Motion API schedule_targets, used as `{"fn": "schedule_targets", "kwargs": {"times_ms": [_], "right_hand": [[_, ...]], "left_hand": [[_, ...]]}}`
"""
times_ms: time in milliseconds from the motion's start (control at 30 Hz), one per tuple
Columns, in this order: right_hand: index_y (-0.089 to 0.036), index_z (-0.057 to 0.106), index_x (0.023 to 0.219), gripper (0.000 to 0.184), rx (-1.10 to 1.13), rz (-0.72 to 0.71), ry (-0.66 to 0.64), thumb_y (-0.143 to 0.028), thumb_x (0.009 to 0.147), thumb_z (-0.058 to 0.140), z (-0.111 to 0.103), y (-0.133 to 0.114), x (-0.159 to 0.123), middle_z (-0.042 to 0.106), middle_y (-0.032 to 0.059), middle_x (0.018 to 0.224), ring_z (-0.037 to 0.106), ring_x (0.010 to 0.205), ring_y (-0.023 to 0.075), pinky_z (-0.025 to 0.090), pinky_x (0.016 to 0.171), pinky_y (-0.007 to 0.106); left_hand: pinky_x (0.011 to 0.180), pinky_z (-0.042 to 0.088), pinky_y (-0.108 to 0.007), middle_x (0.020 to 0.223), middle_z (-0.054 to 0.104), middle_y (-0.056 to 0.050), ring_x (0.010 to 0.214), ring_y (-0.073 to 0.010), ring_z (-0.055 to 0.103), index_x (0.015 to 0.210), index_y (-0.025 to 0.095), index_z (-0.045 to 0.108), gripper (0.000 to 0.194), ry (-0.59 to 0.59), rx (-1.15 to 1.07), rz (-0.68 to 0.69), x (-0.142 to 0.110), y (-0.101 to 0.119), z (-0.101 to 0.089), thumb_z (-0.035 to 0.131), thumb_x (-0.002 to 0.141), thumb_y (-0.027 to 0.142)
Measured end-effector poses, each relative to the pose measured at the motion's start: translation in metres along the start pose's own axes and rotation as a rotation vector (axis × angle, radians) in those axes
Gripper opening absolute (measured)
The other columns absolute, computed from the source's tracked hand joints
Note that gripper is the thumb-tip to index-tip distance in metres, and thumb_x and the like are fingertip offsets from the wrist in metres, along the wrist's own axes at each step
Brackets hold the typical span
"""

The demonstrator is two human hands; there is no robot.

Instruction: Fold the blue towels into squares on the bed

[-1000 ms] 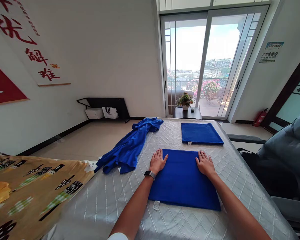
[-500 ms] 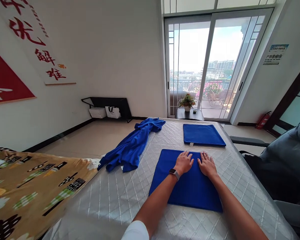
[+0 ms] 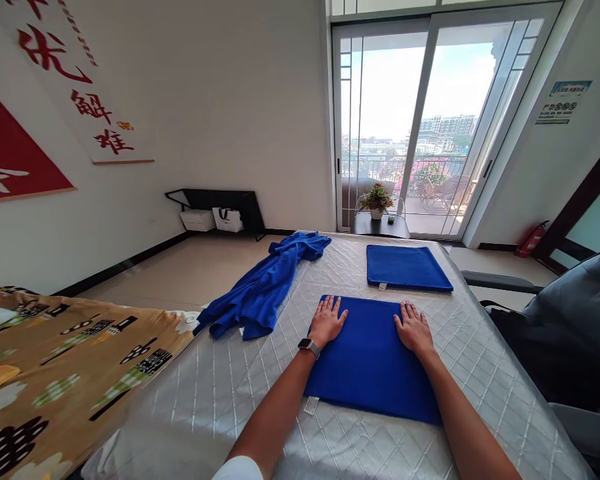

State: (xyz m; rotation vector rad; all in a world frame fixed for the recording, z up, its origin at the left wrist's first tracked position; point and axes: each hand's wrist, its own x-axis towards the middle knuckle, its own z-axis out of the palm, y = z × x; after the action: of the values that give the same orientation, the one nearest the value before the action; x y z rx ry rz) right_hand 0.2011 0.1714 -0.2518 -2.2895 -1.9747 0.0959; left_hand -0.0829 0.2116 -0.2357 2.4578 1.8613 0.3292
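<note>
- From my remote post I see a pale-walled room, with glass sliding doors (image 3: 425, 133) at the far end opening onto a balcony.
- Before the doors I make out a potted plant (image 3: 377, 198); a fire extinguisher (image 3: 532, 240) stands at the right by the wall.
- Below me lies the surface (image 3: 485, 380), dressed in a silver quilted cover; a tan patterned cloth (image 3: 100, 353) spreads at the left.
- The folded blue cloth (image 3: 373, 367) rests flat on the surface, near me, a white tag (image 3: 311, 405) sticking out at its near left corner.
- My left hand (image 3: 329, 323), a watch (image 3: 309, 345) on its wrist, lies on the cloth's far left corner.
- My right hand (image 3: 414, 327) lies at the far right corner.
- Neither grip is clamped: both palms face down, thumbs apart from the fingers, the hands well apart.
- Beyond sits a second folded blue cloth (image 3: 409, 268), also tagged.
- Left of both, a crumpled blue cloth (image 3: 265, 290) trails along the surface's edge.
</note>
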Motion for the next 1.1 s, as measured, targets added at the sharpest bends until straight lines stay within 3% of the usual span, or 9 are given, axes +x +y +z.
{"fn": "schedule_targets", "kwargs": {"times_ms": [133, 433, 567, 700, 867, 1100], "right_hand": [[-0.012, 0.022, 0.163, 0.068, -0.009, -0.009, 0.005, -0.046, 0.104, 0.017, 0.001, 0.000, 0.000, 0.018, 0.0058, 0.170, 0.012, 0.157, 0.0198, 0.007, 0.126, 0.043], [-0.004, 0.024, 0.161, 0.069, -0.023, 0.014, 0.010, -0.042, 0.104, 0.018, 0.000, 0.002, 0.001, 0.021, 0.0113, 0.169, 0.017, 0.156, 0.0221, 0.010, 0.126, 0.040], [-0.004, 0.026, 0.161, 0.066, -0.044, -0.049, 0.098, -0.036, 0.104, 0.018, -0.001, 0.001, -0.002, 0.022, 0.0112, 0.169, 0.015, 0.156, 0.0212, 0.006, 0.126, 0.039], [-0.005, 0.027, 0.161, 0.066, -0.006, -0.070, 0.031, -0.038, 0.104, 0.020, -0.001, 0.001, -0.002, 0.024, 0.0108, 0.168, 0.019, 0.156, 0.0207, 0.011, 0.126, 0.037], [-0.007, 0.024, 0.162, 0.067, 0.013, -0.040, -0.001, -0.041, 0.104, 0.020, -0.001, 0.000, 0.000, 0.022, 0.0103, 0.169, 0.017, 0.156, 0.0213, 0.010, 0.126, 0.038], [-0.008, 0.022, 0.162, 0.067, 0.045, -0.021, -0.020, -0.042, 0.104, 0.020, -0.001, -0.001, 0.000, 0.018, 0.0098, 0.170, 0.013, 0.157, 0.0208, 0.007, 0.126, 0.039]], "left_hand": [[0.126, 0.020, -0.043, 0.167, 0.026, -0.015, 0.155, -0.0268, 0.022, 0.159, 0.009, 0.031, 0.072, -0.051, 0.038, -0.048, -0.001, -0.018, -0.002, 0.024, 0.105, 0.055], [0.126, 0.021, -0.042, 0.166, 0.028, -0.015, 0.155, -0.0272, 0.024, 0.158, 0.009, 0.034, 0.072, -0.034, 0.033, -0.038, 0.002, -0.017, 0.003, 0.025, 0.104, 0.056], [0.126, 0.022, -0.040, 0.165, 0.032, -0.015, 0.153, -0.0270, 0.028, 0.156, 0.009, 0.037, 0.068, -0.006, 0.000, -0.027, 0.004, -0.021, 0.003, 0.026, 0.105, 0.053], [0.124, 0.025, -0.037, 0.163, 0.036, -0.015, 0.152, -0.0258, 0.031, 0.153, 0.009, 0.044, 0.062, 0.027, -0.027, -0.034, 0.005, -0.025, 0.002, 0.027, 0.106, 0.047], [0.124, 0.026, -0.042, 0.163, 0.036, -0.014, 0.153, -0.0288, 0.029, 0.152, 0.014, 0.046, 0.060, 0.079, 0.009, -0.086, 0.003, -0.021, 0.002, 0.030, 0.106, 0.048], [0.124, 0.023, -0.045, 0.165, 0.029, -0.017, 0.153, -0.0311, 0.028, 0.159, 0.013, 0.034, 0.068, -0.009, 0.101, -0.113, 0.005, -0.018, 0.001, 0.027, 0.105, 0.054]]}}
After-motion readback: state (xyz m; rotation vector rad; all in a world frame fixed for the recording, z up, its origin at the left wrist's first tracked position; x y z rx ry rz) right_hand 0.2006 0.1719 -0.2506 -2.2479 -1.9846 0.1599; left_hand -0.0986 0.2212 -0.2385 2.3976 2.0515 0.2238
